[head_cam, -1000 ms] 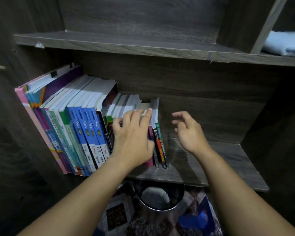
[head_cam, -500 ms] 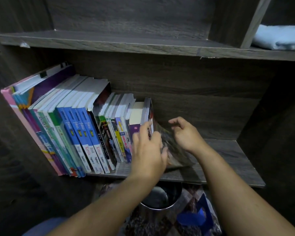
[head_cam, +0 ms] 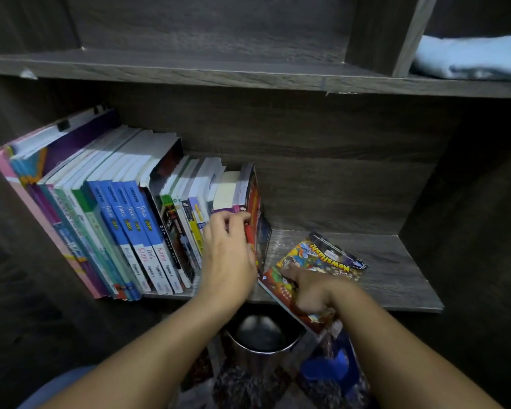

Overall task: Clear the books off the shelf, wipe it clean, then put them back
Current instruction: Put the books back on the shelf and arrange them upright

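The lower shelf (head_cam: 381, 261) is a wooden compartment, closed by a side wall on the left and on the right. A row of books (head_cam: 115, 216) fills its left half. They stand with the spines to the front and lean a little to the left, against the left wall. At the right end of the row are the last books (head_cam: 255, 208), thin ones with a red cover outside.

The left hand (head_cam: 227, 261) is on these last books. Its fingers are bent over the top of the spines and the thumb lies against the red cover, so the hand grips them.

Just beside the row a comic (head_cam: 322, 258) lies flat on the shelf with the cover up. Its near corner sticks out over the front edge. The right hand (head_cam: 313, 293) holds this corner: the thumb presses on the cover and the other fingers are curled closed around the edge.

The right part of the shelf behind the comic is bare wood.

Under the shelf a round metal bin (head_cam: 257, 357) stands on a patterned rug (head_cam: 248, 385). Its inside is dark, and I cannot tell what is in it. A blue object (head_cam: 328, 367) lies on the floor near the bin.

Above, in the upper right compartment, a folded light blue cloth (head_cam: 469, 57) rests on the upper board (head_cam: 189, 69).
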{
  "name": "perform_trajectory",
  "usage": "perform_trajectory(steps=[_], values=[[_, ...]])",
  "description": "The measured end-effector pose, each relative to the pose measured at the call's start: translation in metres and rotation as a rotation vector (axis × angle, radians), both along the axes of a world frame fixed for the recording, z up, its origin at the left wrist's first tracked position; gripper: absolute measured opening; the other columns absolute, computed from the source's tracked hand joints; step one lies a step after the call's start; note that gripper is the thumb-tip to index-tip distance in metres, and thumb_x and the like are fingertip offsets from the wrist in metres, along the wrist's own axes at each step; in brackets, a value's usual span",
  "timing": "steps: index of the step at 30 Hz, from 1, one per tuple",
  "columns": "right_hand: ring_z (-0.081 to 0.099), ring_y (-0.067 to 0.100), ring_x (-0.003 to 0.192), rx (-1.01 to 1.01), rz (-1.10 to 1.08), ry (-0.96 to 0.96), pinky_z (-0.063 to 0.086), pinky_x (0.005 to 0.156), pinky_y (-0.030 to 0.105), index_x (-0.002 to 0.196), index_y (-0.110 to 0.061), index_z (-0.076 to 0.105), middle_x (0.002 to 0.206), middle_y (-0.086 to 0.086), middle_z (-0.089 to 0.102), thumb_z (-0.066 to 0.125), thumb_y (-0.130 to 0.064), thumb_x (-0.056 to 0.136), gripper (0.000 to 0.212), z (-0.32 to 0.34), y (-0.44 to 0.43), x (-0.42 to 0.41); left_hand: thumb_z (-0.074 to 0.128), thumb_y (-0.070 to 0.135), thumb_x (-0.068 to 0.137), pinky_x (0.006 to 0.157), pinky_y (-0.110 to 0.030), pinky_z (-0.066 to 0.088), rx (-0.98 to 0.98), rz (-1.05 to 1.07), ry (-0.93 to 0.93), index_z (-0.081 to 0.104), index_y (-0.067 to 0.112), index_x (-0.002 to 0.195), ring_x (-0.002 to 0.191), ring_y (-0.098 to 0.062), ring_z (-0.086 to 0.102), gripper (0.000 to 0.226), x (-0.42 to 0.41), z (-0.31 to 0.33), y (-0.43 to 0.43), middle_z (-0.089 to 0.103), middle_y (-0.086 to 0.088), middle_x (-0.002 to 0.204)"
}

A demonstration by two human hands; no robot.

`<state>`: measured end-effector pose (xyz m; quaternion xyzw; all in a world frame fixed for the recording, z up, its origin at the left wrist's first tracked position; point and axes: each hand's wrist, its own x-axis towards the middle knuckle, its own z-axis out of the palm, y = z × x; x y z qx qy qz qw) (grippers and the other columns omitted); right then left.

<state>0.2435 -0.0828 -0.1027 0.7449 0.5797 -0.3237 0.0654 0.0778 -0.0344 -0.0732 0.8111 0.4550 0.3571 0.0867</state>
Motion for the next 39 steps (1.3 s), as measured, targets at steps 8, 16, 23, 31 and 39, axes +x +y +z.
perform_trajectory(steps=[8, 16, 23, 31, 39], values=[[-0.012, 0.024, 0.148, 0.013, 0.184, -0.305, 0.003, 0.119, 0.042, 0.153, -0.034, -0.006, 0.16, 0.002, -0.017, 0.073, -0.014, 0.074, 0.113, -0.015, -0.031, 0.015, 0.075, 0.008, 0.071, 0.084, -0.041, 0.047, 0.216, 0.014, 0.131, 0.058, 0.013, 0.119, 0.104, -0.024, 0.037, 0.051, -0.016, 0.005, 0.018, 0.047, -0.009, 0.11], [0.014, 0.029, 0.147, 0.116, 0.184, -0.446, 0.027, 0.112, 0.043, 0.152, -0.038, 0.002, 0.162, 0.007, 0.002, 0.054, -0.014, 0.094, 0.082, -0.021, -0.047, 0.021, 0.076, 0.012, 0.072, 0.085, -0.042, 0.047, 0.251, -0.01, 0.165, 0.059, 0.011, 0.118, 0.105, -0.025, 0.038, 0.049, -0.02, 0.006, 0.021, 0.048, -0.009, 0.11], [0.061, 0.03, 0.103, 0.46, -0.003, -0.387, 0.047, 0.083, 0.035, 0.141, -0.043, 0.035, 0.114, 0.009, 0.064, 0.049, -0.025, 0.095, 0.052, 0.033, -0.04, 0.023, 0.07, 0.021, 0.078, 0.089, -0.041, 0.045, 0.184, -0.005, 0.12, 0.056, 0.015, 0.12, 0.106, -0.02, 0.037, 0.045, -0.024, 0.014, 0.022, 0.049, -0.004, 0.11], [0.049, 0.02, 0.066, 0.825, -0.388, -0.007, 0.038, 0.062, 0.028, 0.133, -0.018, 0.046, 0.074, 0.0, 0.05, 0.047, -0.024, 0.098, 0.036, 0.061, -0.016, -0.014, 0.068, 0.015, 0.078, 0.088, -0.042, 0.044, 0.136, 0.008, 0.067, 0.055, 0.015, 0.12, 0.107, -0.021, 0.037, 0.044, -0.03, 0.022, 0.027, 0.048, -0.003, 0.112], [0.054, 0.003, 0.104, 0.635, -0.275, 0.625, 0.048, 0.09, 0.023, 0.152, -0.041, 0.0, 0.118, -0.013, 0.049, 0.057, -0.006, 0.093, 0.089, 0.049, 0.026, -0.051, 0.059, 0.013, 0.083, 0.095, -0.038, 0.038, 0.081, 0.001, 0.068, 0.051, 0.017, 0.127, 0.11, -0.015, 0.033, 0.045, -0.037, 0.027, 0.029, 0.049, 0.0, 0.117]])
